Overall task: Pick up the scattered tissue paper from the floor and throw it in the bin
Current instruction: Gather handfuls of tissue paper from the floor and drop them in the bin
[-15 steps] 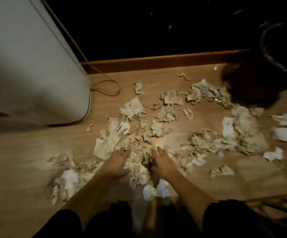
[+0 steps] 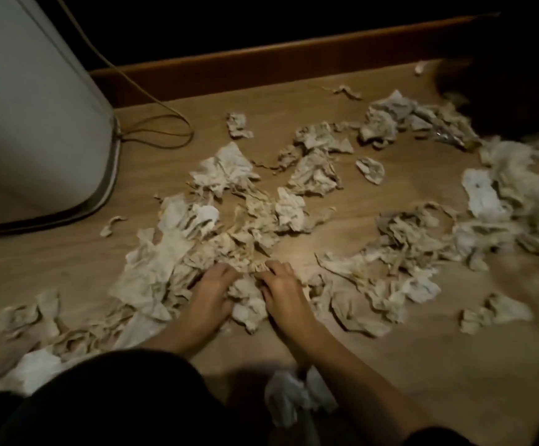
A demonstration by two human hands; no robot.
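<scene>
Head view: our left hand and right hand curl loosely into tissue paper strewn across the floor, thickest at twelve o'clock; light, soft, tearable, best bunched from underneath.

Crumpled, matt tissue paper, smooth wood-grain floor, glossy wooden skirting board

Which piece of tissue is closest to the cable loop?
The small crumpled scrap lying alone just right of the cable loop. The other tissue pieces sit farther away, toward the hands or the right side.
</scene>
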